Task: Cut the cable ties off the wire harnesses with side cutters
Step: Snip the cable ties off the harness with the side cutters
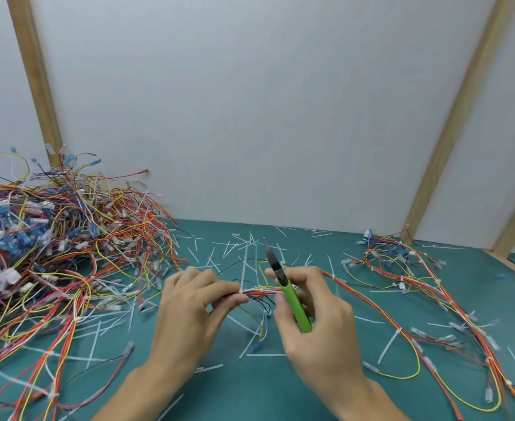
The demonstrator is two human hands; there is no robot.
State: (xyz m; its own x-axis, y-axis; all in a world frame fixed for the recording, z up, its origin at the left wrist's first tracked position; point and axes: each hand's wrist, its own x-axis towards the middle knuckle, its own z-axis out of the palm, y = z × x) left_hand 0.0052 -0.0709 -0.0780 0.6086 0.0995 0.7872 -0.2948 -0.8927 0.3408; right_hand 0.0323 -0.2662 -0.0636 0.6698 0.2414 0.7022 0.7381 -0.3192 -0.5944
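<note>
The left hand pinches a wire harness between thumb and fingertips, holding the bundle of red, yellow, white and blue wires level above the table. The right hand grips the same harness just beside it and also holds the green-handled side cutters, whose dark blades point up and away, closed or nearly so. A white cable tie stands up from the harness close to the left fingertips. Cut tie pieces lie scattered on the green table around both hands. Left of the hands rises a big tangled harness pile; right of them, a smaller spread of harnesses trails toward the near edge.
</note>
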